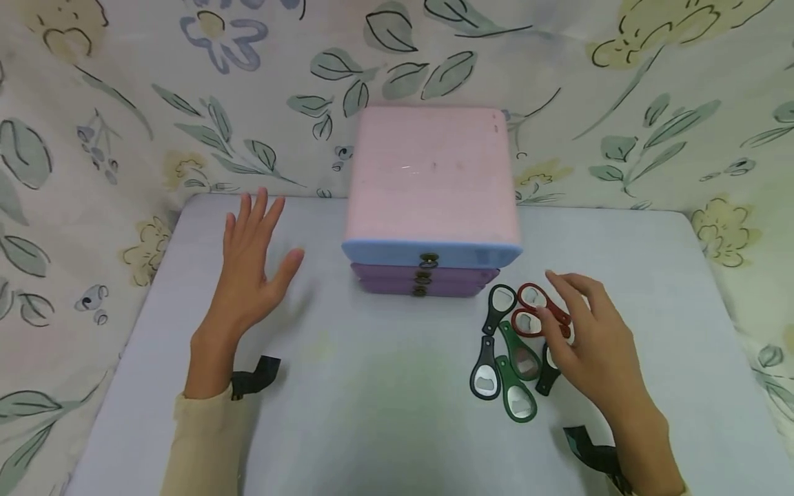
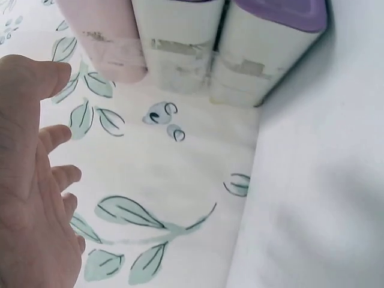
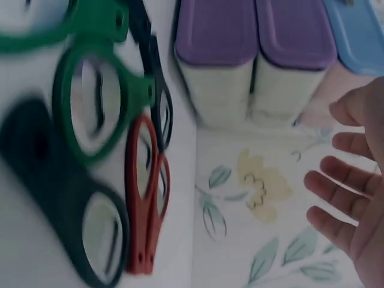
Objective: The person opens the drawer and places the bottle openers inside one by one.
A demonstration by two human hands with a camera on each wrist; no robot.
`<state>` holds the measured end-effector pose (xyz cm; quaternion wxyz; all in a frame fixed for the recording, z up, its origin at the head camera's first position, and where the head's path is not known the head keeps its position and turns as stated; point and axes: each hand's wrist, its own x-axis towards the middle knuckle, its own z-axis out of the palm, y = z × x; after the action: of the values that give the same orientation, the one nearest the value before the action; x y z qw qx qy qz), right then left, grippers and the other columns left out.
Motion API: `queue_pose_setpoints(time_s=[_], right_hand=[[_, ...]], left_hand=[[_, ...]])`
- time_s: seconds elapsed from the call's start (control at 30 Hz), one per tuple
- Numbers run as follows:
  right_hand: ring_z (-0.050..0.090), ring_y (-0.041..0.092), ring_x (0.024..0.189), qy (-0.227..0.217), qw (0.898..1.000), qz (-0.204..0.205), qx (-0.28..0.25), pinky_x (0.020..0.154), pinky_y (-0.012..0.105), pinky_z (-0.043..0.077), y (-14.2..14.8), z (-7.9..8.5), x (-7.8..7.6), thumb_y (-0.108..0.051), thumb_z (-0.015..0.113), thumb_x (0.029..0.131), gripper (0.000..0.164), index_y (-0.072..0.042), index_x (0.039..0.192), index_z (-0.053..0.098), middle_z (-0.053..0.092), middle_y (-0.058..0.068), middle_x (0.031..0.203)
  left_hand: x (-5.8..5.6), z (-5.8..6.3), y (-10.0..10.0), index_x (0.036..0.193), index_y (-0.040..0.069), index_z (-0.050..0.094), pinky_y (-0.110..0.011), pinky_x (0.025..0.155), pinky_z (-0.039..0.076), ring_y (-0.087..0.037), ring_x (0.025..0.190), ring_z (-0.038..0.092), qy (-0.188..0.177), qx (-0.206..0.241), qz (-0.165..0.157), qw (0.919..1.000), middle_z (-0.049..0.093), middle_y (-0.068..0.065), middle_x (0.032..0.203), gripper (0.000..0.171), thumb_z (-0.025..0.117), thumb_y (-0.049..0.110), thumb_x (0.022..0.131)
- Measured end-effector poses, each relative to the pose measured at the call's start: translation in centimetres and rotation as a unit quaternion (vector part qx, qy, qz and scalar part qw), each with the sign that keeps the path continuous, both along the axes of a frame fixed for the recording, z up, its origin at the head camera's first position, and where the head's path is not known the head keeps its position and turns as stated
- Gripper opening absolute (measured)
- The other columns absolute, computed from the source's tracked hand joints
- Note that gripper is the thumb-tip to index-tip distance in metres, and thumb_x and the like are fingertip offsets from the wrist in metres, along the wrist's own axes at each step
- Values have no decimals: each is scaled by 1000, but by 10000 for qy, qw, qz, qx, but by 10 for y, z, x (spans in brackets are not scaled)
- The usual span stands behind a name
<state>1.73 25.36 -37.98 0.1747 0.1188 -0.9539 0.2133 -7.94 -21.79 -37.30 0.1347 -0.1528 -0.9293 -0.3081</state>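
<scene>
My left hand (image 1: 248, 269) is held over the left of the table, fingers straight and thumb spread, with nothing in it. Over the right side, my right hand (image 1: 589, 337) has slightly bent fingers and grips nothing; in the head view it partly covers several small teardrop-shaped pieces with plastic frames and shiny oval middles. Among them are red pieces (image 1: 560, 314) by the fingertips, green pieces (image 1: 506, 368), and black pieces (image 1: 493, 319). In the right wrist view, that hand (image 3: 360, 192) appears apart from the red pieces (image 3: 140, 240).
A small drawer cabinet with a pink top (image 1: 434, 179) stands at the table's back middle. It has a blue front (image 1: 384, 253) above purple fronts (image 1: 387, 274) with small metal pulls. Flowered cloth (image 1: 260, 124) hangs behind the white table (image 1: 347, 427). Black straps (image 1: 257, 377) stick out at both wrists.
</scene>
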Motion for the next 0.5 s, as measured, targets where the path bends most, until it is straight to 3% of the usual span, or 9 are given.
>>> queue_pose_setpoints(time_s=[0.07, 0.13, 0.23, 0.3, 0.4, 0.5], right_hand=[[73, 36, 104, 218, 9997, 53, -87, 72, 51, 66, -9, 0, 3, -13, 77, 88, 62, -9, 148, 61, 66, 21, 131], [75, 30, 94, 367, 9990, 190, -192, 66, 37, 66, -17, 1, 4, -14, 73, 90, 53, -7, 142, 66, 69, 18, 124], [75, 24, 93, 535, 9971, 404, -358, 64, 22, 61, -28, 1, 4, -16, 68, 93, 45, -7, 137, 69, 71, 15, 121], [72, 20, 95, 578, 9954, 546, -539, 65, 18, 58, -35, 2, 3, -15, 66, 95, 41, -6, 135, 70, 72, 12, 121], [68, 15, 93, 624, 9921, 701, -834, 67, 17, 55, -46, 2, 0, -13, 66, 94, 35, -6, 128, 72, 73, 8, 115], [65, 12, 90, 577, 9874, 889, -1178, 71, 18, 52, -57, 3, -2, -10, 67, 93, 31, -6, 123, 73, 74, 4, 109]], left_hand=[[-3, 3, 5, 167, 25, 35, -57, 136, -3, -30, 169, 6, 131, 187, -113, 9997, 18, -2, 179, 72, 53, 56, 105], [-6, 5, 11, 164, 24, 41, -58, 137, 1, -29, 169, 11, 271, 369, -239, 9987, 23, -3, 178, 67, 55, 53, 105], [-11, 8, 20, 161, 20, 48, -59, 136, 12, -29, 167, 21, 444, 756, -455, 9951, 33, -6, 175, 60, 58, 41, 105], [-15, 10, 24, 159, 16, 50, -55, 135, 21, -27, 163, 30, 470, 1239, -593, 9894, 41, -8, 171, 55, 58, 30, 107], [-20, 14, 30, 158, 10, 50, -43, 130, 37, -25, 156, 43, 321, 2217, -872, 9707, 49, -11, 165, 50, 53, 16, 108], [-25, 17, 36, 157, 7, 50, -33, 122, 47, -30, 152, 48, 100, 3116, -1177, 9428, 52, -15, 161, 48, 51, 13, 109]])
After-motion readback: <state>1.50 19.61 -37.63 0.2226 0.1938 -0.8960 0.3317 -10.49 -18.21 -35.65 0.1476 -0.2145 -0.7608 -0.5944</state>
